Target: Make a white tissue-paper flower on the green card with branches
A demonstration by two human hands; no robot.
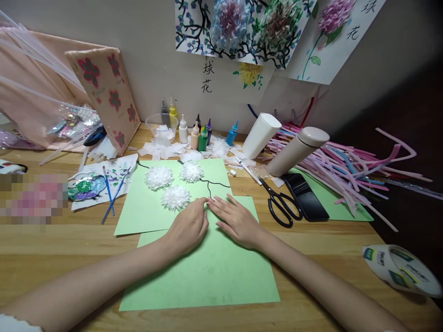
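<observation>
A light green sheet (131,207) bears several white fluffy paper flowers (176,197) and thin black branch-like lines (219,184). Below it, partly covered, lies a second green sheet (207,281). My left hand (188,227) is closed near the lower end of one black line, thumb and finger together. Whatever those fingers may hold is hidden. Flat beside it rests my right hand (238,222), fingers stretched out over the upper sheet's lower right part, the tips close to the left fingertips.
Black-handled scissors (282,203) and a phone (306,197) lie right of the sheets. Behind stand paint bottles (203,138), among scattered white paper pieces (161,148). Paintbrushes (112,196) and a paint palette (86,186) are at left. A tape roll (401,272) sits at far right.
</observation>
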